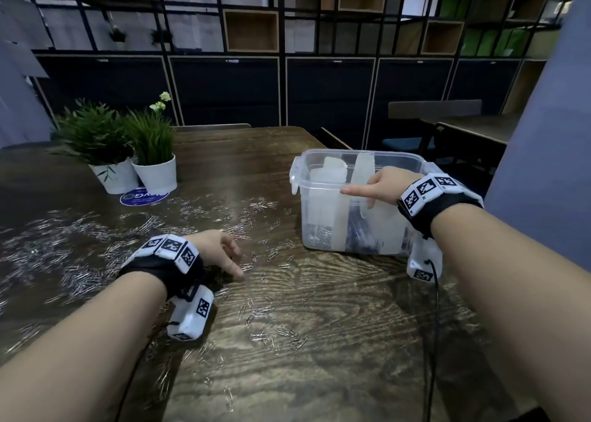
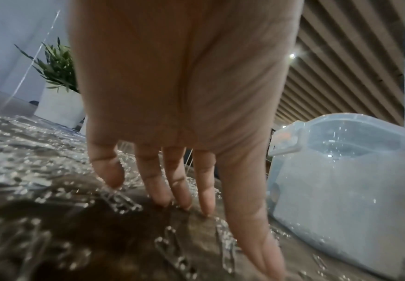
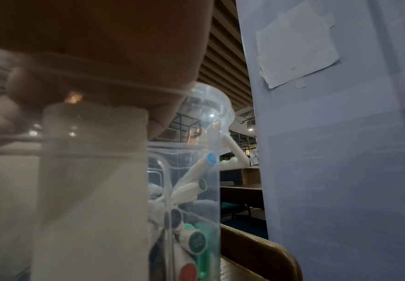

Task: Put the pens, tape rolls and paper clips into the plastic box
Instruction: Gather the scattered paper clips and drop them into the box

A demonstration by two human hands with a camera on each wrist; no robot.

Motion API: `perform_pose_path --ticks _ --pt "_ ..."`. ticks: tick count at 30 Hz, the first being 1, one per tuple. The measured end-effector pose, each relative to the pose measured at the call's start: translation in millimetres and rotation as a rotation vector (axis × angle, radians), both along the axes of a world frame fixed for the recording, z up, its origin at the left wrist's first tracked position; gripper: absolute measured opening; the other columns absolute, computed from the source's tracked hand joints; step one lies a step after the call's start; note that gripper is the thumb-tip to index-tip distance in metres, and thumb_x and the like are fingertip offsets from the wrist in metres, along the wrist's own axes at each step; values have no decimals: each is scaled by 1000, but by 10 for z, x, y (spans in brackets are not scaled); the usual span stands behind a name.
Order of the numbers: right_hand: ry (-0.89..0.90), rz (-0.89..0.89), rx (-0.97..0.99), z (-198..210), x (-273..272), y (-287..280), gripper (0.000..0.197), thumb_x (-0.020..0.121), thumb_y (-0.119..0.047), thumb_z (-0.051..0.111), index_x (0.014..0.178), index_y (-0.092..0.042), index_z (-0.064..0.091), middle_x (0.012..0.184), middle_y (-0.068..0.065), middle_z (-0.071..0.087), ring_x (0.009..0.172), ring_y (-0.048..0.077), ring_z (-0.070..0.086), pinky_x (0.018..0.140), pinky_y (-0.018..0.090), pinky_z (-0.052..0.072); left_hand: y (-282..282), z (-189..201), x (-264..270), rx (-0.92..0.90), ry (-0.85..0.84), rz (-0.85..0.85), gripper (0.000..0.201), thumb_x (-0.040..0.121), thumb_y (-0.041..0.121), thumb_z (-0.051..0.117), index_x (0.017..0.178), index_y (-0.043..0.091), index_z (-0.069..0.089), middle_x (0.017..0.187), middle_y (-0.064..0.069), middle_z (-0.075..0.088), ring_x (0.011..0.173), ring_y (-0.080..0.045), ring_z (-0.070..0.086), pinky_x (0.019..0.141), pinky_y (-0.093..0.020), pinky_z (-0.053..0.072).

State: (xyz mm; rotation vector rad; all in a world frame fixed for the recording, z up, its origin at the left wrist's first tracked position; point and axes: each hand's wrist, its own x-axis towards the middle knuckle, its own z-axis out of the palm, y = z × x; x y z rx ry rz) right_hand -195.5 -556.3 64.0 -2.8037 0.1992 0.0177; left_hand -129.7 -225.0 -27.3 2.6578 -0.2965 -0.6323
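A clear plastic box (image 1: 412, 162) stands on the wooden table (image 1: 335, 373), right of centre. My right hand (image 1: 374, 188) holds its near rim, index finger lying along the edge and thumb down the front wall. Inside the box are pens (image 3: 196, 241), a heap of paper clips (image 1: 319, 234) and white pieces (image 1: 332, 175) that I cannot identify. My left hand (image 1: 235, 261) is open, its straight fingertips (image 2: 163, 199) touching the table among loose paper clips (image 1: 259, 313). Many more clips lie scattered to the left and front.
Two potted plants (image 1: 112, 153) in white pots stand at the back left, with a blue round sticker (image 1: 140, 197) in front of them. A grey-blue partition (image 1: 550, 133) rises at the right, and a chair (image 1: 431, 111) stands behind the box. A black cable (image 1: 436, 309) hangs from my right wrist.
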Motion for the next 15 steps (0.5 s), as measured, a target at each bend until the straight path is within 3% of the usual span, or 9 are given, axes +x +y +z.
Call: perform_pose_path --ticks 4,9,15 --pt "0 -31 -26 18 -43 35 67 79 -76 48 66 -14 67 72 -2 55 67 11 50 59 26 33 -3 -105 -41 16 -98 14 52 60 31 90 103 20 62 96 7 66 93 -11 60 82 -21 43" --pt "-1 -34 -35 13 -34 39 67 79 -77 47 66 -15 68 79 0 61 72 12 54 60 26 33 -106 -131 -50 12 -166 17 29 68 25 85 91 16 70 89 0 70 88 -14 64 84 -25 48" --pt "4 -36 -36 5 -13 8 67 78 -79 47 67 -15 68 80 -3 61 74 11 54 68 31 37 -196 -145 -3 37 -171 -34 13 78 22 78 88 14 74 69 9 63 64 0 54 59 -13 43"
